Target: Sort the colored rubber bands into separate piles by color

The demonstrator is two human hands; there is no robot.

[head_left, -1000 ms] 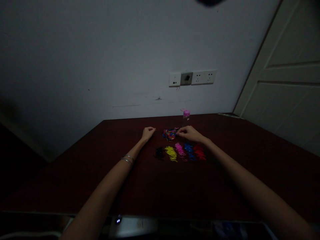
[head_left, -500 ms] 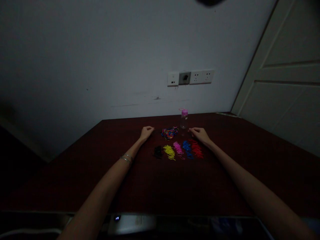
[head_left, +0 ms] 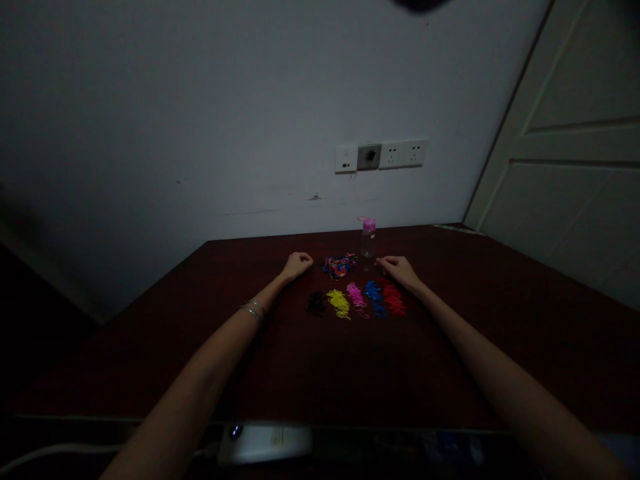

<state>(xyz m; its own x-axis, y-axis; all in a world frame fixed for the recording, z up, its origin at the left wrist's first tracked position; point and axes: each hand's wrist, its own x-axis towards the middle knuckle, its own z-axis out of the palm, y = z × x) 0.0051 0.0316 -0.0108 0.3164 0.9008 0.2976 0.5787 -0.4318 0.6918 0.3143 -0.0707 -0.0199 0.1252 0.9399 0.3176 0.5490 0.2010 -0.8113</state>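
My left hand (head_left: pixel 299 264) rests on the table with its fingers curled closed, just left of a mixed heap of multicoloured strands (head_left: pixel 339 266). Anything in its fingertips is too small to make out. On the other side, my right hand (head_left: pixel 399 269) is closed in a pinch beside the clear bottle with a pink lid (head_left: pixel 369 240); what it grips, if anything, cannot be told. Nearer me lie sorted piles in a row: black strands (head_left: pixel 316 303), yellow strands (head_left: pixel 339 303), pink strands (head_left: pixel 357 297), blue strands (head_left: pixel 375 297) and red strands (head_left: pixel 394 300), the red ones close to my right wrist.
The dark red table (head_left: pixel 350 373) meets a pale wall with a row of sockets (head_left: pixel 381 156). A panelled door (head_left: pixel 575 167) stands at the right. Below the table's front edge lies a white device (head_left: pixel 267 444) with a small light and a cable.
My left hand has shifted slightly right, closer to the mixed heap. My right hand and the piles look unmoved. The view has tilted a little.
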